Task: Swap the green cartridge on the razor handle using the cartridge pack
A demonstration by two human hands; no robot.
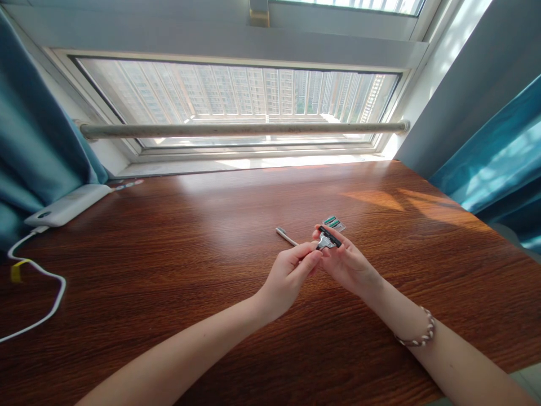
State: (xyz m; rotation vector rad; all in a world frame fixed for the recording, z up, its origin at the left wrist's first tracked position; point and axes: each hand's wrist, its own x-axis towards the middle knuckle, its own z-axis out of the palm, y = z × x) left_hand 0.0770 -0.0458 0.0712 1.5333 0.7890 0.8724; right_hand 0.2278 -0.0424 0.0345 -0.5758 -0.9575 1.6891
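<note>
A safety razor [324, 241] with a black head and a silvery neck is held up between my hands, above the middle of the table. My left hand [284, 280] is closed, pinching the razor below its neck between thumb and fingers. My right hand [351, 265] is turned palm up, with its fingers and thumb around the razor's head. Just behind the right fingertips lies a small clear pack of razor cartridges [333, 222] with green strips. A slim whitish stick with a grey end [286, 235] points up-left from behind my left hand, which hides its other end.
The brown wooden table [169, 270] reaches to the window sill. At the far left rests a white box-shaped device [70, 206], its white cable [59, 293] running down the left side. A pale rail [245, 130] crosses the window, with blue curtains [38, 113] at both sides.
</note>
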